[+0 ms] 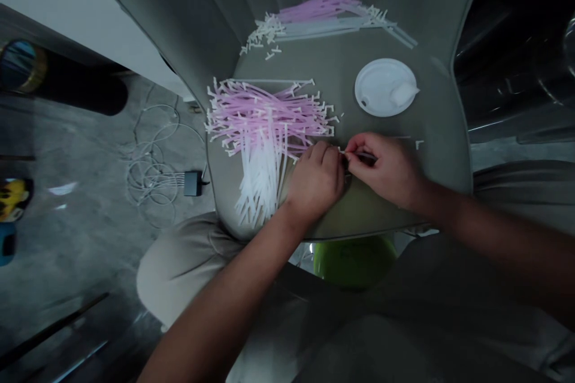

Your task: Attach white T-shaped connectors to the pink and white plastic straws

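My left hand (pixel 317 176) is closed, with its fingertips at a small white connector piece (pixel 341 151). Just to its right, my right hand (pixel 384 167) pinches a thin pinkish tube (pixel 366 155), whose end meets the connector between both hands. The exact fit there is too small to make out. Beside my left hand lies a pile of pink tubes (pixel 265 111) with white end pieces. Whitish tubes (pixel 258 176) lie crosswise over its lower part. One loose L-shaped white piece (pixel 419 144) rests beyond my right hand.
All this lies on a grey chair seat (pixel 323 66). Farther back are more pink tubes (pixel 318 8), clear tubes (pixel 323 27) and small white connectors (pixel 269 27). A white dish (pixel 372 90) holds a small pointed white object (pixel 403 93). Cables with a dark box (pixel 193 183) lie on the floor.
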A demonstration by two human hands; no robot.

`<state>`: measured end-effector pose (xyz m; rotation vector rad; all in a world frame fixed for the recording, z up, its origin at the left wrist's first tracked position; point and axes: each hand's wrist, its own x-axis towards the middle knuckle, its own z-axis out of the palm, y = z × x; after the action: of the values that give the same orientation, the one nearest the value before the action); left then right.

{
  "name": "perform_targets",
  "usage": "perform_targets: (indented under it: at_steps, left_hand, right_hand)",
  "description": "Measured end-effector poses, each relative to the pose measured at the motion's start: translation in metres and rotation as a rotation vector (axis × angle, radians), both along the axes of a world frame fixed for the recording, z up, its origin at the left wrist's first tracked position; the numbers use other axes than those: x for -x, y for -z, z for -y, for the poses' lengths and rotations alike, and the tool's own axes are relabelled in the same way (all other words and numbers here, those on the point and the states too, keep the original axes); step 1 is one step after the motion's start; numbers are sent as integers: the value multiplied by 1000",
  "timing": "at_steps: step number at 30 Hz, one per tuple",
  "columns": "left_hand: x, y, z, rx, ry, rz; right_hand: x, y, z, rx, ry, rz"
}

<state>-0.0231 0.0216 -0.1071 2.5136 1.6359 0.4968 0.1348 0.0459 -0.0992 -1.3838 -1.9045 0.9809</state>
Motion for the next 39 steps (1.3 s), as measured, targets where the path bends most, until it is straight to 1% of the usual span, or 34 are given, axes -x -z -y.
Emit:
perform_targets:
  at_steps: [7,17,24,28,32,35,39]
  left_hand:
    - [-1,0,0,40,-1,28]
    - [-1,-2,-1,71,-2,1]
    - [-1,0,-1,94,-8,43]
    - [0,-3,-1,85,-22,68]
    - [1,-4,-1,87,-32,148]
    - [1,-4,-1,83,-36,181]
    - [2,-4,0,85,-26,174]
  right_hand:
    - [1,1,1,-29,18,2]
    - [2,3,2,-6,24,16]
    - [3,0,1,-14,19,69]
    - [3,0,1,-20,21,42]
    - [2,-1,2,-47,1,1]
    - [1,-2,2,-65,-7,12]
    - [1,-1,3,-55,-1,36]
